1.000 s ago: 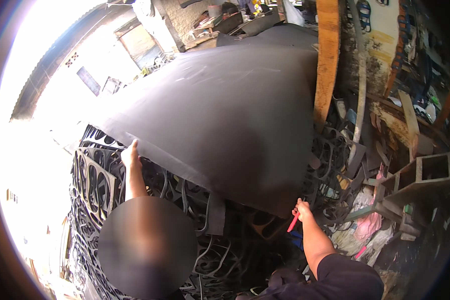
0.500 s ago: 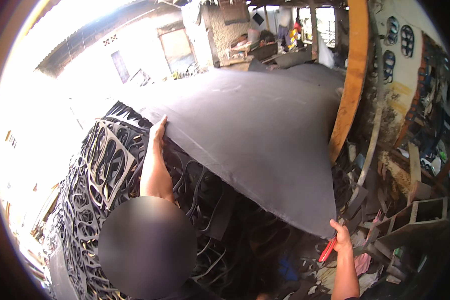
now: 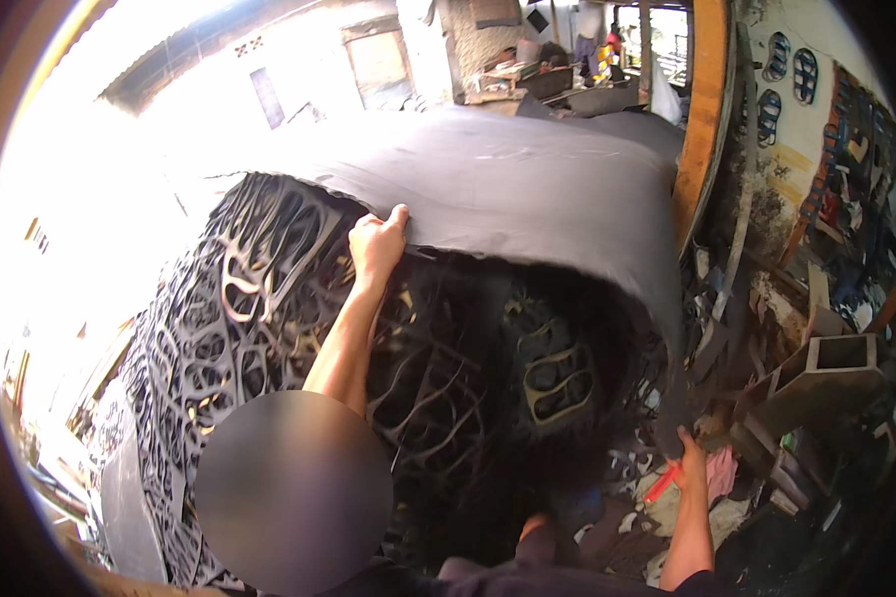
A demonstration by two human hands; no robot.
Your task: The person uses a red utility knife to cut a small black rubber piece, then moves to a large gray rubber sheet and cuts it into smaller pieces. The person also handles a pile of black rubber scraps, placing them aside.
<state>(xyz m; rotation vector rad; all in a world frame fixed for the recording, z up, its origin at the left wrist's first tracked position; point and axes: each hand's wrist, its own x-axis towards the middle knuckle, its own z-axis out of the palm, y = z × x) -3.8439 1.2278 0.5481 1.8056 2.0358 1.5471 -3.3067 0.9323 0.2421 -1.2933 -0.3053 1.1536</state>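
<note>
A large, flexible dark grey sheet (image 3: 528,189), rubber or foam by its look, spreads out in front of me. My left hand (image 3: 380,239) grips its near edge around the middle, thumb on top. Down at the right, my right hand (image 3: 689,460) is closed on the sheet's drooping corner and also holds a red-handled tool (image 3: 661,484) whose kind I cannot make out. Between my hands the near edge arches up. Below it lies a big heap of black cut-out sheet scraps (image 3: 299,249), full of sole-shaped holes.
An orange-brown wooden post (image 3: 705,139) rises right of the sheet. Sandals (image 3: 804,76) hang on the right wall. A wooden box frame (image 3: 838,360) and scattered scraps lie at the right. Behind the sheet is a cluttered bench (image 3: 528,85). A round blurred patch hides the lower left.
My left hand has moved right along with the sheet's edge, which is now lifted and curved, baring more of the scrap heap. My right hand still holds the corner and the red tool.
</note>
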